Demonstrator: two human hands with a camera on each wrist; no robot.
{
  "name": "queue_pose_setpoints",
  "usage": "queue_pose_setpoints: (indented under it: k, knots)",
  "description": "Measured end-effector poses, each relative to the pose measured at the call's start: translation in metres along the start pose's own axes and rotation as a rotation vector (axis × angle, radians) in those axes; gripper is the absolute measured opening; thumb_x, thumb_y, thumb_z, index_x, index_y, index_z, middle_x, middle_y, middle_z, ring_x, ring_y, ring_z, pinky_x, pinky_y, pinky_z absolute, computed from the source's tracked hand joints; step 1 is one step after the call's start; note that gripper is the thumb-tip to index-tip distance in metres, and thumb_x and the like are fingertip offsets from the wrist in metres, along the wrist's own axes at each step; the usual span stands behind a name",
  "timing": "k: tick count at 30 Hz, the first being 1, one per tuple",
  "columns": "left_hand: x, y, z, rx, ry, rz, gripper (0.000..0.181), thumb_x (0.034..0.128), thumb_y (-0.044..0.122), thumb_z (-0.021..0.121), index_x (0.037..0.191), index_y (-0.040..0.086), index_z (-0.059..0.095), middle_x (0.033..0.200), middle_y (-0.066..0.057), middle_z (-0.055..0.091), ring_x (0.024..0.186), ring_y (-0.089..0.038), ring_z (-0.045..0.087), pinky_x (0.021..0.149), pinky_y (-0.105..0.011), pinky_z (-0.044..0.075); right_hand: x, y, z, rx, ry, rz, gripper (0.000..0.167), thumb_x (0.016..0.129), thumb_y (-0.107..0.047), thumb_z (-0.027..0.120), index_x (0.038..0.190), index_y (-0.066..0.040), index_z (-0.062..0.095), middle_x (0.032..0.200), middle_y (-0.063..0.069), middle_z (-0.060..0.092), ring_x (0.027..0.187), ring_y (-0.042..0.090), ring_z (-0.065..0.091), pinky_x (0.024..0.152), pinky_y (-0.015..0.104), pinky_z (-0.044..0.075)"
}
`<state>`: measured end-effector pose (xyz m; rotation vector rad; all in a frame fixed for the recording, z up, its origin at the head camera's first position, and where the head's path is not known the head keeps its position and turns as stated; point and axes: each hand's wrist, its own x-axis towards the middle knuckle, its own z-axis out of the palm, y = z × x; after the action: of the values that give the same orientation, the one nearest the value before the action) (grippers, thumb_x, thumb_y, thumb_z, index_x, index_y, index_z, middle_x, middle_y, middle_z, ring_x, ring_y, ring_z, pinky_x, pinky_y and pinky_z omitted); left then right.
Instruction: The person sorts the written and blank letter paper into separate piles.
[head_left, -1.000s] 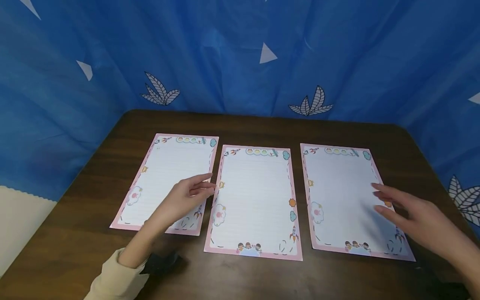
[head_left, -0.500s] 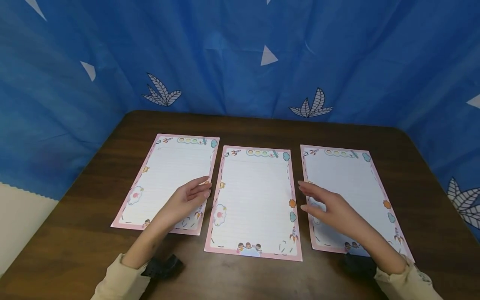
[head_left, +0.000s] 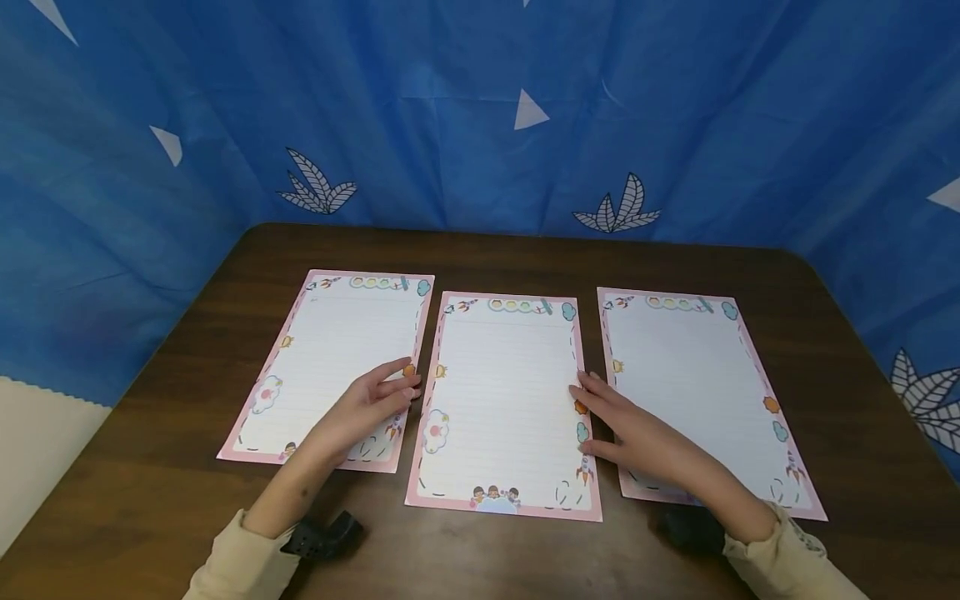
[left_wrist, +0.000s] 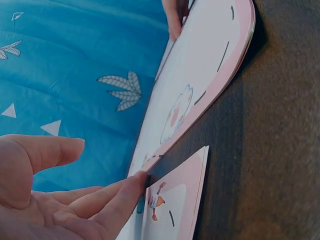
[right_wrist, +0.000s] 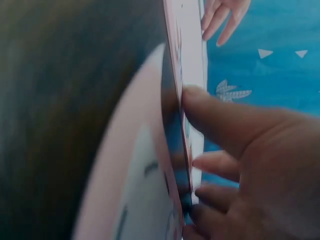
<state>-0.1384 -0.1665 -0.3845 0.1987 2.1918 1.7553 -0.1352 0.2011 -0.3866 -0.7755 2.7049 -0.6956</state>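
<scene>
Three pink-bordered lined sheets lie side by side: a left sheet [head_left: 352, 333], a middle sheet [head_left: 506, 392] and a right sheet [head_left: 675, 358]. The left hand [head_left: 363, 412] is at the right edge of the left sheet, fingers relaxed; in the left wrist view the left hand [left_wrist: 75, 200] has its fingertips by the gap between two sheets, thumb apart. The right hand [head_left: 637, 429] touches the right edge of the middle sheet with its fingertips. In the right wrist view the right hand [right_wrist: 270, 155] has thumb and fingers along a sheet edge, pinching nothing visibly.
A dark wooden table [head_left: 480, 558] carries the sheets. A blue curtain [head_left: 465, 125] with white triangles and leaf prints hangs behind it. Black wrist devices, a left one [head_left: 322, 537] and a right one [head_left: 686, 529], sit by the cream sleeves.
The right hand has moved left, from over the right sheet to the right edge of the middle sheet. The left hand has hardly moved. The sheets lie as before.
</scene>
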Motion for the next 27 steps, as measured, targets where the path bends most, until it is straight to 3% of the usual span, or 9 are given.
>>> queue_pose_setpoints:
  k: [6,11,20,27]
  knots:
    - [0.001,-0.002,0.000,-0.100,-0.061,0.024,0.058,0.0951,0.011,0.052,0.143,-0.007,0.024,0.133,-0.028,0.044,0.117,-0.034,0.049,0.095,-0.037,0.039,-0.002,0.002,0.004,-0.043,0.049,-0.035,0.077,0.078,-0.024,0.076,0.141,-0.002,0.039,0.149,0.022,0.023,0.135,0.039,0.018,0.099,0.058,0.028]
    - [0.003,-0.003,0.000,-0.112,-0.050,0.025,0.057,0.0949,0.009,0.052,0.143,-0.007,0.025,0.132,-0.027,0.046,0.117,-0.033,0.050,0.095,-0.037,0.039,0.000,0.003,0.004,-0.065,0.044,-0.037,0.077,0.079,-0.026,0.076,0.142,-0.003,0.039,0.149,0.020,0.023,0.137,0.036,0.016,0.103,0.058,0.020]
    - [0.000,0.002,0.004,-0.090,-0.007,0.014,0.055,0.0947,0.013,0.053,0.141,-0.006,0.030,0.130,-0.023,0.047,0.119,-0.032,0.047,0.095,-0.028,0.041,0.000,0.003,0.003,-0.062,0.027,-0.023,0.078,0.079,-0.027,0.075,0.144,-0.006,0.037,0.150,0.019,0.021,0.137,0.036,0.015,0.099,0.057,0.029]
    - [0.001,0.003,0.011,-0.106,-0.029,-0.029,0.056,0.0954,0.014,0.052,0.140,-0.012,0.029,0.129,-0.026,0.043,0.115,-0.032,0.049,0.092,-0.032,0.043,0.000,0.003,0.002,-0.062,0.020,-0.026,0.078,0.080,-0.027,0.074,0.144,-0.005,0.035,0.150,0.020,0.019,0.137,0.037,0.015,0.098,0.057,0.030]
